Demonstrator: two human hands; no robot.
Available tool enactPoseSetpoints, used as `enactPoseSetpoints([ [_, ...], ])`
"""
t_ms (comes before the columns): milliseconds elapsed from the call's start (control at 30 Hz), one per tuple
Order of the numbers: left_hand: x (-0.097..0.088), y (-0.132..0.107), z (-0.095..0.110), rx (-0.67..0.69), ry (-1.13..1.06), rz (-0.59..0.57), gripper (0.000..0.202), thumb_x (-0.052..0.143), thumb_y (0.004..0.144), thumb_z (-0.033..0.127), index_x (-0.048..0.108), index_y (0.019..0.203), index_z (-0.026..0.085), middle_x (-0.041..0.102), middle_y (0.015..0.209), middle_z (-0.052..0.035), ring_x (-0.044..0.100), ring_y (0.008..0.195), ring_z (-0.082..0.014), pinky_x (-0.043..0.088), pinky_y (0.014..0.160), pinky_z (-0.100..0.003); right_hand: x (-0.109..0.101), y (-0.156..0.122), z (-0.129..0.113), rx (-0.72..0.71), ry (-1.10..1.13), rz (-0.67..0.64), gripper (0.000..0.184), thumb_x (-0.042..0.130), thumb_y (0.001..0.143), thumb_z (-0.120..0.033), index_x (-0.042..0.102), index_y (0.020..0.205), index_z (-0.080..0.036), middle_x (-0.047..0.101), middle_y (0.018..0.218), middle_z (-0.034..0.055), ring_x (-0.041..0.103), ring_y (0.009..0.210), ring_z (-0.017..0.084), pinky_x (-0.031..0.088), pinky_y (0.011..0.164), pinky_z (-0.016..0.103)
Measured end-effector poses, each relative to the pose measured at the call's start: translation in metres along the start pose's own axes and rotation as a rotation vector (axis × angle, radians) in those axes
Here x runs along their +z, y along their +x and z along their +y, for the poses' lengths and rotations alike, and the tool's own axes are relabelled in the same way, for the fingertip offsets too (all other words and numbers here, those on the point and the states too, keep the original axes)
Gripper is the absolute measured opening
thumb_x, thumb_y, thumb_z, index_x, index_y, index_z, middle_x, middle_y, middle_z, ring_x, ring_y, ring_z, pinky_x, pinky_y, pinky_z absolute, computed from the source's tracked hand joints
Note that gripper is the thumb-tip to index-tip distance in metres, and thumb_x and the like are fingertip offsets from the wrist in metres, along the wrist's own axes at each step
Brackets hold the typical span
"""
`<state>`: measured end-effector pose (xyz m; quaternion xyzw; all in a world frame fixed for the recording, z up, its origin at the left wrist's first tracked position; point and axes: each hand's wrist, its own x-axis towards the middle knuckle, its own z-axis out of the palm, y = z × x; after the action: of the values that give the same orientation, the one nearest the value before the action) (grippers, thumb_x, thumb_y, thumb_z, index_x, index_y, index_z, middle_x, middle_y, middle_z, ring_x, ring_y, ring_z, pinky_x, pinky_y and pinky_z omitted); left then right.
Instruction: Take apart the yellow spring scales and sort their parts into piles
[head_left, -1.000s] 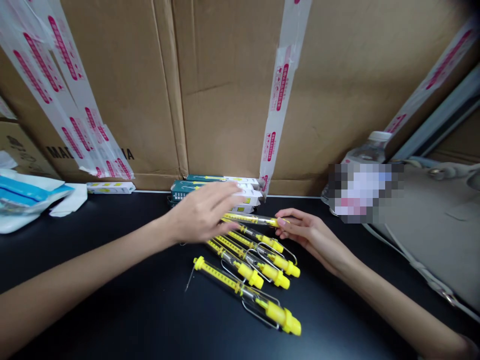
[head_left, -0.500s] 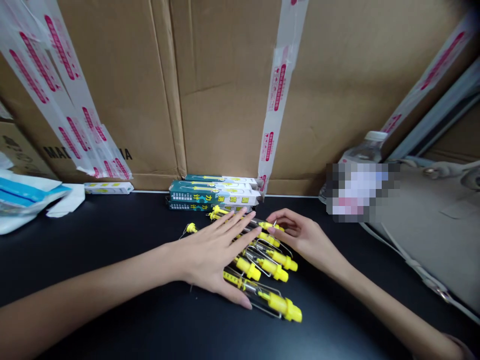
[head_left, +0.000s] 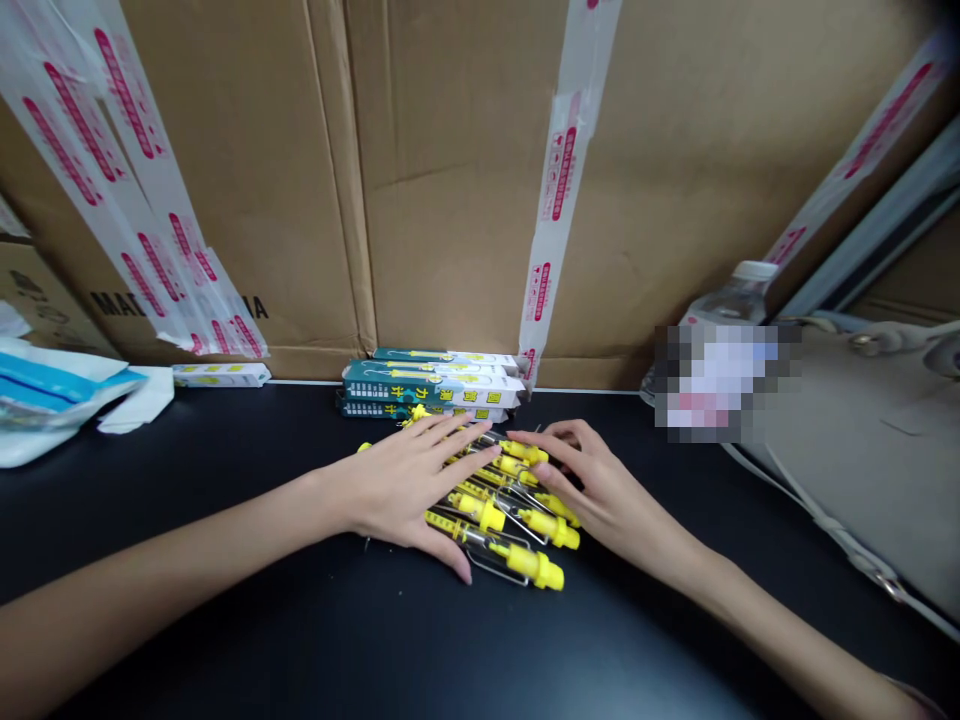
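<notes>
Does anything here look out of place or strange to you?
Yes. The yellow spring scales lie bunched and overlapping under the left hand and right hand, not packed like the stacked teal boxes behind them. The red-printed packing tape at left also hangs loose.

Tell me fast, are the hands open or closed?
Left hand: open, lying on the yellow spring scales, not holding.
Right hand: open, curved against them, not holding.
</notes>
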<state>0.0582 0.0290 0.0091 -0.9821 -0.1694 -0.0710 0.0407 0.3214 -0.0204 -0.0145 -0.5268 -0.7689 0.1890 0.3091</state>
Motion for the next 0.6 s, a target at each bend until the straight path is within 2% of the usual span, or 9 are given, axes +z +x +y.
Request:
enactPoseSetpoints([
  [67, 0.002, 0.0, -0.003, 0.02, 0.003, 0.011, 0.114, 0.051, 0.068, 0.087, 0.029, 0.151, 0.012, 0.025, 0.158, -0.0217, 0.022, 0.146, -0.0391, 0.021, 0.117, -0.053, 0.002, -0.005, -0.003, -0.006, 0.032, -0.093, 0.068, 0.062, 0.084, -0.06, 0.048, 0.144, -0.03, 0.048, 0.132, 0.0137, 0.041, 0.129, 0.035, 0.034, 0.11, 0.054],
  [133, 0.003, 0.0, -0.006, 0.039, -0.003, 0.015, 0.115, 0.053, 0.067, 0.087, 0.03, 0.15, 0.011, 0.027, 0.157, -0.0236, 0.025, 0.145, -0.0408, 0.023, 0.115, -0.054, 0.004, -0.011, -0.008, -0.014, 0.078, -0.221, 0.102, 0.074, 0.07, -0.064, 0.027, 0.154, -0.03, 0.031, 0.151, 0.0138, 0.023, 0.142, 0.038, 0.024, 0.116, 0.057],
  [200, 0.003, 0.001, -0.008, 0.051, -0.022, 0.027, 0.112, 0.053, 0.069, 0.085, 0.03, 0.15, 0.011, 0.029, 0.156, -0.0242, 0.027, 0.143, -0.0416, 0.023, 0.114, -0.055, 0.007, -0.015, -0.013, -0.008, 0.074, -0.317, 0.121, 0.078, 0.064, -0.064, 0.008, 0.158, -0.031, 0.014, 0.16, 0.0127, 0.008, 0.147, 0.039, 0.016, 0.118, 0.06],
  [267, 0.002, 0.002, -0.009, 0.056, -0.055, 0.041, 0.109, 0.053, 0.071, 0.084, 0.03, 0.151, 0.012, 0.032, 0.154, -0.0241, 0.028, 0.142, -0.042, 0.024, 0.112, -0.056, 0.01, -0.018, -0.016, -0.012, 0.031, -0.345, 0.123, 0.076, 0.068, -0.062, -0.001, 0.157, -0.03, 0.007, 0.162, 0.0125, 0.002, 0.149, 0.038, 0.014, 0.118, 0.06],
  [333, 0.0, 0.002, -0.011, 0.045, -0.088, 0.034, 0.106, 0.054, 0.072, 0.083, 0.031, 0.151, 0.016, 0.034, 0.154, -0.0228, 0.03, 0.141, -0.0421, 0.025, 0.111, -0.056, 0.013, -0.019, -0.017, -0.035, -0.012, -0.329, 0.116, 0.073, 0.075, -0.058, -0.002, 0.158, -0.028, 0.008, 0.162, 0.0127, 0.003, 0.15, 0.035, 0.015, 0.119, 0.057],
  [433, -0.005, 0.001, -0.017, 0.018, -0.16, 0.011, 0.09, 0.05, 0.081, 0.077, 0.033, 0.15, 0.023, 0.037, 0.154, -0.0168, 0.034, 0.14, -0.0371, 0.026, 0.112, -0.053, 0.015, -0.019, -0.014, -0.077, -0.064, -0.31, 0.111, 0.071, 0.077, -0.053, 0.0, 0.158, -0.024, 0.008, 0.163, 0.0136, 0.007, 0.15, 0.033, 0.018, 0.12, 0.053],
  [533, -0.013, -0.001, -0.028, -0.019, -0.291, 0.025, 0.066, 0.03, 0.096, 0.065, 0.034, 0.149, 0.026, 0.044, 0.151, -0.0105, 0.039, 0.139, -0.0266, 0.029, 0.113, -0.046, 0.017, -0.017, -0.013, -0.077, -0.096, -0.3, 0.109, 0.071, 0.076, -0.052, 0.006, 0.158, -0.021, 0.008, 0.163, 0.0151, 0.011, 0.15, 0.034, 0.021, 0.119, 0.051],
  [600, -0.02, -0.002, -0.032, -0.087, -0.358, 0.033, 0.061, 0.022, 0.099, 0.061, 0.036, 0.147, 0.026, 0.047, 0.148, -0.0091, 0.043, 0.137, -0.0229, 0.033, 0.112, -0.044, 0.019, -0.016, -0.013, -0.068, -0.104, -0.285, 0.107, 0.072, 0.075, -0.052, 0.011, 0.158, -0.02, 0.01, 0.163, 0.016, 0.015, 0.149, 0.035, 0.023, 0.119, 0.051],
])
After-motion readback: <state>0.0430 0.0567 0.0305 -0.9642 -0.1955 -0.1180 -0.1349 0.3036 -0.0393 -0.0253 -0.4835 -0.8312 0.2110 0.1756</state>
